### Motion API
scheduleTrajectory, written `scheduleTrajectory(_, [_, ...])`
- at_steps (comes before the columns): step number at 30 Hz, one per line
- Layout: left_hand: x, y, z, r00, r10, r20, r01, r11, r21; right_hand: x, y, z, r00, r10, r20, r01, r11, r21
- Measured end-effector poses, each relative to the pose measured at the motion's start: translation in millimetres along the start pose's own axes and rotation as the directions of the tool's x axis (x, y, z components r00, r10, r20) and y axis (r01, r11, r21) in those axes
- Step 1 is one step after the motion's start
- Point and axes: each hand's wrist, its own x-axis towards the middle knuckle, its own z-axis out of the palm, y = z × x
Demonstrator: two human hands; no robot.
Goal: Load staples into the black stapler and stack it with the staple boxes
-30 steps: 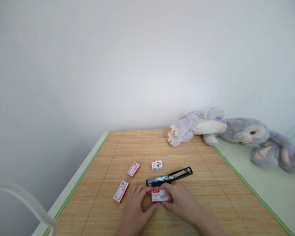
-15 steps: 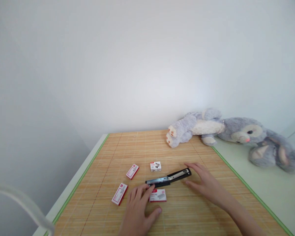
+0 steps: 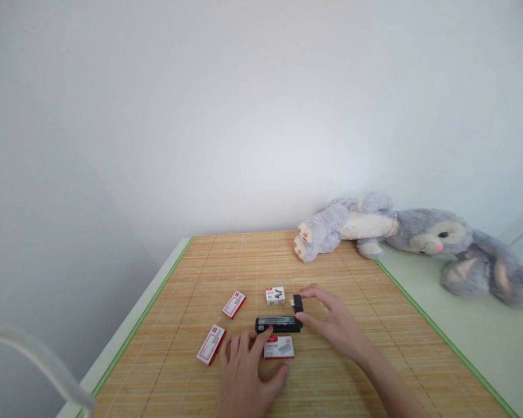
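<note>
The stapler arm (image 3: 298,302) has swung upright, pinched by fingers of the right hand (image 3: 336,325), not yet closed. The left hand (image 3: 248,370) spreads loose fingers against the base (image 3: 283,328).

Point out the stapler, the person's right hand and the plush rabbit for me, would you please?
Stapler (image 3: 280,323): head view, middle of its long lower part.
Right hand (image 3: 337,325): head view, back of the hand.
Plush rabbit (image 3: 368,224): head view, cream belly.
</note>
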Motion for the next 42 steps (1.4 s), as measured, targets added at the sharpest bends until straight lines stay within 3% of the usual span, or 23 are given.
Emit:
scheduleTrajectory(6, [-4,4,2.5,0.998,-0.066,0.000,0.066,0.998,-0.012,20,-13,53,0.991,-0.073,0.112,0.085,0.990,-0.108])
scheduleTrajectory(11, [-4,4,3.4,0.997,-0.067,-0.029,0.067,0.998,-0.009,21,-7,75,0.985,-0.021,0.172,0.066,0.963,-0.261])
scheduleTrajectory(14, [-6,4,3.5,0.999,-0.039,-0.032,0.039,0.999,-0.002,21,-6,75,0.985,-0.004,0.171,0.056,0.952,-0.301])
scheduleTrajectory(17, [-11,3,0.3,0.992,-0.058,-0.115,0.063,0.997,0.045,16,-4,65,0.988,0.005,0.157,0.045,0.950,-0.309])
scheduleTrajectory(20, [-20,-9,-7.6,0.961,-0.105,-0.255,0.135,0.985,0.106,5,0,49,0.991,0.012,0.136,0.032,0.948,-0.318])
scheduleTrajectory(23, [-26,-32,-16.8,0.914,-0.229,-0.334,0.286,0.949,0.130,-9,5,34,0.993,0.040,0.108,0.002,0.932,-0.361])
scheduleTrajectory(26, [-26,-54,-21.5,0.891,-0.340,-0.300,0.374,0.925,0.063,-20,10,27,0.996,0.070,0.051,-0.045,0.923,-0.382])
scheduleTrajectory(30, [-15,-68,-21.0,0.918,-0.274,-0.287,0.260,0.962,-0.087,-26,20,27,0.990,0.117,-0.081,-0.140,0.899,-0.414])
scheduleTrajectory(33, [-3,-67,-21.2,0.933,-0.230,-0.275,0.214,0.973,-0.089,-21,30,31,0.976,0.152,-0.153,-0.203,0.890,-0.410])
scheduleTrajectory(37, [9,-63,-25.1,0.953,-0.227,-0.199,0.227,0.974,-0.022,-1,39,37,0.989,0.133,-0.060,-0.145,0.899,-0.413])
scheduleTrajectory(42, [12,-62,-28.0,0.969,-0.208,-0.136,0.212,0.977,0.014,34,32,46,0.990,0.088,0.107,-0.037,0.911,-0.411])
